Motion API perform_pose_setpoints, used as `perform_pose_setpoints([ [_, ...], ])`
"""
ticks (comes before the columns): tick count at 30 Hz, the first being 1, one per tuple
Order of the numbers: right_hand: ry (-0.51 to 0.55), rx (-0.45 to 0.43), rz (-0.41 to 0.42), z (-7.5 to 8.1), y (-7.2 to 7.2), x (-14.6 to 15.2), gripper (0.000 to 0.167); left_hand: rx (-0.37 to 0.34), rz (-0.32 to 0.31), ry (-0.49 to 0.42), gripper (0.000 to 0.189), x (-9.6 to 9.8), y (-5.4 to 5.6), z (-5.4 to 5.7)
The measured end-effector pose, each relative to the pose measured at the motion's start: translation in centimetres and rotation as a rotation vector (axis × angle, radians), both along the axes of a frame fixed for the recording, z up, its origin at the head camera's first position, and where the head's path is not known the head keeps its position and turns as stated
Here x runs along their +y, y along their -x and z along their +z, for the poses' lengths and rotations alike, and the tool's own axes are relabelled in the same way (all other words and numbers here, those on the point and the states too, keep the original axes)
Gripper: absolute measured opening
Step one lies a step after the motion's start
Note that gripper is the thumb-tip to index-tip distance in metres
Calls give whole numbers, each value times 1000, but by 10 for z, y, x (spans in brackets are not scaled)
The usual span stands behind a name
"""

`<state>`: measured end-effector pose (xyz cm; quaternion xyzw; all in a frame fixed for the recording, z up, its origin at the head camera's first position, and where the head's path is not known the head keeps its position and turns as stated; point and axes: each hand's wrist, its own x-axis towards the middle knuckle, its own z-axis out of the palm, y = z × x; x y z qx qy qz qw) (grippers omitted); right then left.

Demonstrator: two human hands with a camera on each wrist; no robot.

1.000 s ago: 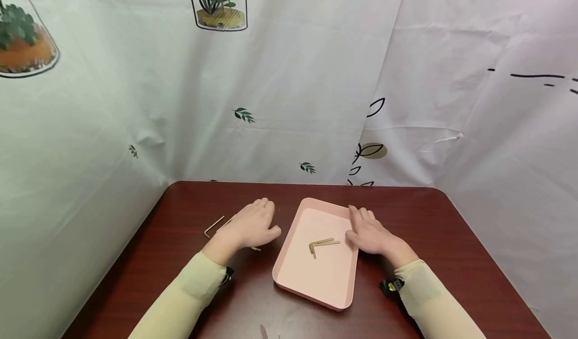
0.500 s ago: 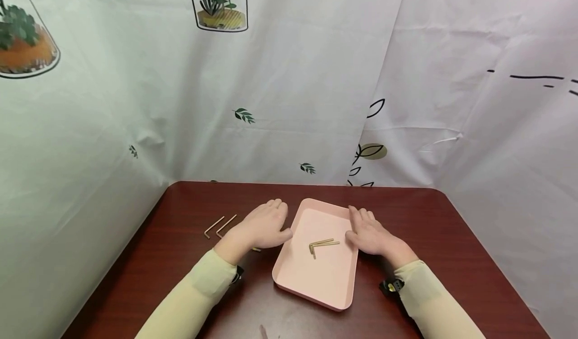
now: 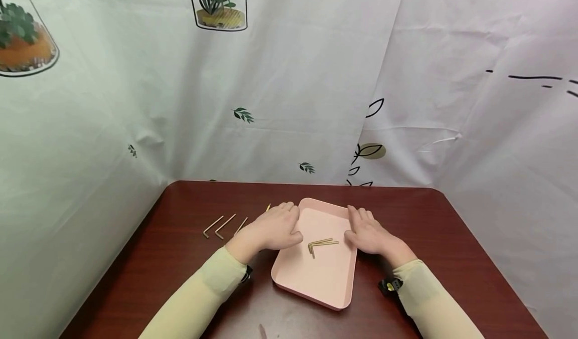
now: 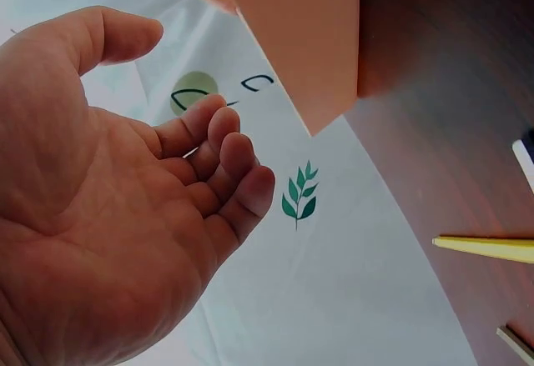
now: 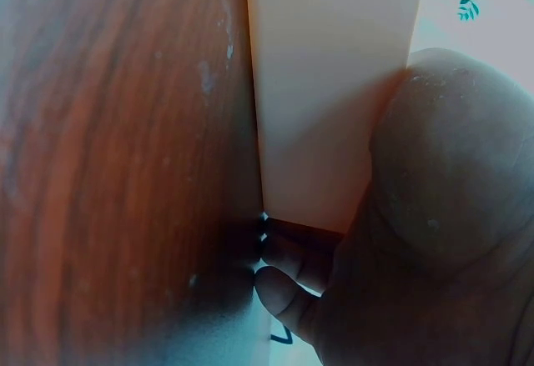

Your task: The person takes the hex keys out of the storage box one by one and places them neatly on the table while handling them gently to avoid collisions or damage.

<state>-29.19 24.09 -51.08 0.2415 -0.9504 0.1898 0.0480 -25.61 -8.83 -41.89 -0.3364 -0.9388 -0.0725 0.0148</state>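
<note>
My left hand [image 3: 276, 226] hovers over the left rim of a pink tray [image 3: 316, 284]. In the left wrist view its palm shows, fingers loosely bent, with nothing in them. My right hand [image 3: 374, 233] holds the tray's right wall, its thumb at the rim; the right wrist view shows fingertips [image 5: 279, 291] by the far corner. Two brass-coloured L-shaped hex keys [image 3: 325, 243] lie inside the tray. On the table left of it are more hex keys: one at the far left [image 3: 212, 227], a second [image 3: 225, 224], and a third [image 3: 242, 224], partly hidden by my left hand.
A slim yellow stick-like thing [image 4: 488, 248] lies on the dark red table [image 3: 406, 203] beyond my left hand, mostly hidden in the head view. Beside it, a white and black piece [image 4: 526, 157] is cut off by the frame. White patterned cloth [image 3: 289, 78] hangs behind the table.
My left hand has moved right, from over the hex keys to the tray's left rim, uncovering hex keys and the yellow thing's far end. My right hand and the tray have stayed put.
</note>
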Motion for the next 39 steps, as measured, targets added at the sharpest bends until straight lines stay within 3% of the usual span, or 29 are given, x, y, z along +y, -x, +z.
perform_pose_setpoints([
  [8, -19, -7, -10, 10, -11, -7, 79, -29, -48, 41, 19, 10, 2, -6],
  [11, -30, -10, -21, 6, -8, -6, 79, -21, -58, 62, 19, 13, 2, -5],
  [18, -25, -19, -6, 26, -17, -12, 78, -10, -78, 126, 25, 23, 4, -6],
  [23, -12, 39, 5, 17, -14, -10, 79, -12, -100, 152, 25, 27, 7, -10],
  [30, -12, 15, -23, 9, -9, -10, 80, -14, -122, 160, 22, 32, 9, -13],
  [39, -1, 56, 1, -1, -2, -2, 80, -31, -136, 201, 22, 42, 9, -16],
])
